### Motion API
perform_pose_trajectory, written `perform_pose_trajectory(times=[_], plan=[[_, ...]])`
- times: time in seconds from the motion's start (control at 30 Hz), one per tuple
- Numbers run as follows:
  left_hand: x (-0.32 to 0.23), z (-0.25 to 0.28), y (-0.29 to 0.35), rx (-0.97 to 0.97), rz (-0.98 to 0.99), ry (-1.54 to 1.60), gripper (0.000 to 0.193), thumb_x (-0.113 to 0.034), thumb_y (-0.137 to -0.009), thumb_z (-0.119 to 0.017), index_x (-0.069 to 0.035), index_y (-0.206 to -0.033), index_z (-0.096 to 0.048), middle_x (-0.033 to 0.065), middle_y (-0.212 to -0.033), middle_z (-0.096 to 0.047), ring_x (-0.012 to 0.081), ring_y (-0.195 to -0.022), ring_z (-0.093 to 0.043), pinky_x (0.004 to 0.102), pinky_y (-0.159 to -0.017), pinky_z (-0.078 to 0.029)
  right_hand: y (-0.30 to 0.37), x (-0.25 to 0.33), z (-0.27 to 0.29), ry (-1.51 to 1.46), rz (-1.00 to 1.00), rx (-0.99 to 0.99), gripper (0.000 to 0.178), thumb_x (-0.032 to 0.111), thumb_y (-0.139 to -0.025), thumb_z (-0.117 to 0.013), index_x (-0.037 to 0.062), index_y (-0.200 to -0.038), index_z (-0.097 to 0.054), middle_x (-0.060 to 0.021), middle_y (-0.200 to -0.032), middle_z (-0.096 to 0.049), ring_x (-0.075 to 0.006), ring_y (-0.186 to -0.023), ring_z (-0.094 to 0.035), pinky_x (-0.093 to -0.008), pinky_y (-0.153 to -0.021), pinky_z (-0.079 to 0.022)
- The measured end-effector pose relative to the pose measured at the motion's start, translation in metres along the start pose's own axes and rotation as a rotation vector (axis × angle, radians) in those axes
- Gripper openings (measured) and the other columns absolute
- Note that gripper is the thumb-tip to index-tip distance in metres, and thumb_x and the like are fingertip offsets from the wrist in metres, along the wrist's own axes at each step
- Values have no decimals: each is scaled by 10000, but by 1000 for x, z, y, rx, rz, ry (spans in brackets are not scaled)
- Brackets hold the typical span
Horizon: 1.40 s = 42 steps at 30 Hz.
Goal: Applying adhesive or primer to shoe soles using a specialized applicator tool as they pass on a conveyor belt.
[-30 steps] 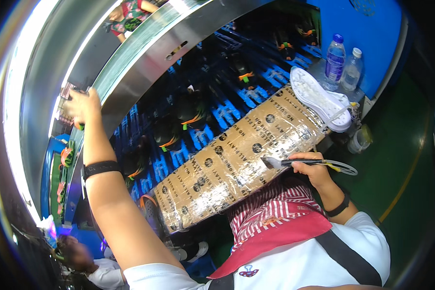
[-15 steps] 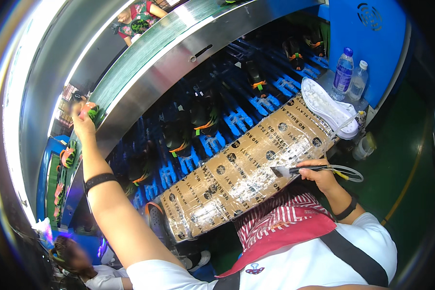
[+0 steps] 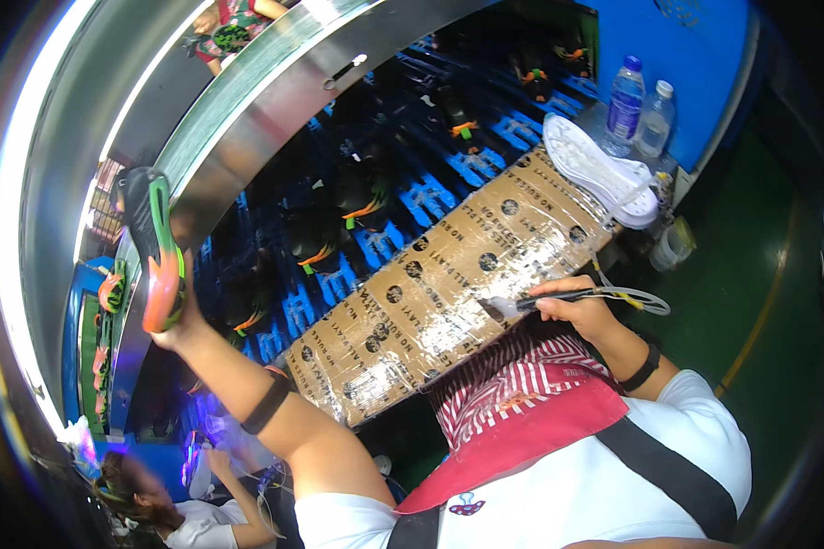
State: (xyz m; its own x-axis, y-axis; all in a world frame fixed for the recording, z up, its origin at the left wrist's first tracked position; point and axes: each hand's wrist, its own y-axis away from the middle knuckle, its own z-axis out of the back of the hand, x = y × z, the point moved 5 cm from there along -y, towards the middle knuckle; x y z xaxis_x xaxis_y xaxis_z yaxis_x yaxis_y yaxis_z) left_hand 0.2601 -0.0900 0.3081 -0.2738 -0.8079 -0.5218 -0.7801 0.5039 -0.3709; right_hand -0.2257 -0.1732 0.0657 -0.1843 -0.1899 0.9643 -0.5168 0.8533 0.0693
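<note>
My left hand (image 3: 179,328) is raised at the left, closed on a shoe sole (image 3: 164,261) coloured black, green and coral. The sole stands nearly upright beside the conveyor and hides most of the fingers. Over the near edge of a cardboard-covered worktop (image 3: 403,320), my right hand (image 3: 581,313) grips a dark-handled brush (image 3: 558,298) with a clear tube running from its rear end. The brush tip lies over the shiny plastic wrap, and I cannot tell whether it touches. A white shoe sole (image 3: 595,174) rests at the worktop's far right end.
Behind the worktop, black shoe uppers (image 3: 362,197) sit among blue racks (image 3: 428,195). A green conveyor (image 3: 238,96) curves past, with more soles (image 3: 112,288) at left. Two bottles (image 3: 624,110) and a plastic cup (image 3: 673,245) stand right. Co-workers (image 3: 169,503) are at lower left and top.
My left hand has lifted the sole off the conveyor and drawn it nearer, tipping it upright. My right hand and brush have shifted little. The whole view has swung slightly.
</note>
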Motion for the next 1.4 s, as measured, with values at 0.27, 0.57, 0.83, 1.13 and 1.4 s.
perform_pose_trajectory(times=[0.27,0.57,0.83,1.13,1.4], plan=[[70,-4,50,599,378,379,736,-311,-828,-561,56,-1365,-217,237,-1376,-320,355,-1284,-322,472,-1043,-286,17,-5,0,-70,66,63,233,60,-794,-659,-27,-1010,-651,-84,-784,-669,-94,-681,-607,-206,-630,-473],[157,33,223,353,610,208,647,-491,-896,-387,21,-1292,-396,186,-1217,-491,310,-1125,-480,412,-946,-405,15,18,-11,-90,119,54,220,60,-801,-637,-69,-979,-633,-115,-834,-667,-127,-739,-633,-224,-692,-500],[201,59,315,196,930,463,640,-561,-875,-418,-77,-1293,-442,128,-1244,-518,276,-1105,-524,425,-959,-410,11,72,-79,327,485,252,181,68,-735,-686,-2,-901,-671,-65,-747,-660,-89,-651,-598,-218,-589,-452],[210,69,364,148,1019,317,614,-473,-876,-508,-119,-1356,-362,97,-1316,-464,262,-1178,-483,418,-1002,-388,3,80,-128,834,1032,25,209,41,-645,-691,16,-837,-615,-91,-660,-562,-245,-579,-562,-322,-523,-462],[202,77,352,137,982,395,641,-530,-826,-553,-59,-1252,-467,157,-1220,-529,289,-1114,-531,422,-967,-424,14,76,-131,687,1013,183,215,48,-651,-680,13,-857,-630,-80,-630,-556,-228,-538,-554,-313,-481,-448]])
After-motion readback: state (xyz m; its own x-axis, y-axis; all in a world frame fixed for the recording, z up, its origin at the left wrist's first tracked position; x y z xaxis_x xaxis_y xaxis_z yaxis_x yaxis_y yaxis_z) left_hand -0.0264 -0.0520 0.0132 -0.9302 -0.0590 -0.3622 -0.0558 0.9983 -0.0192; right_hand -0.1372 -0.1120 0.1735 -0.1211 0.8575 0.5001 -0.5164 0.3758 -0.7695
